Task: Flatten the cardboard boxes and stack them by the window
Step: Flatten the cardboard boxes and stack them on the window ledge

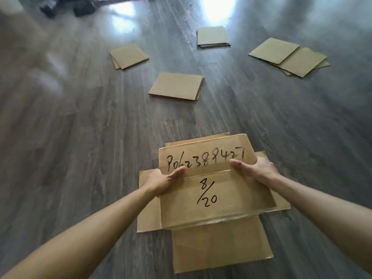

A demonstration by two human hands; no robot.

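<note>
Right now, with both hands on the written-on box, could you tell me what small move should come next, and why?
Probably press the box down flat. The left hand and right hand grip its sides, its flaps already lie splayed on the floor, yet its marked panel looks raised. Flattened pieces, like the nearest one, lie beyond.

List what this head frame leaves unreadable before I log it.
- Fingers of left hand and right hand: only thumbs show; the rest of each grip is behind the marked box.
- Far stack: sheet count too small and washed by floor glare.
- Dark objects, top left: cut by the edge, blurred.
- Window: out of frame.
- Pale blur, left: unidentifiable.
</note>
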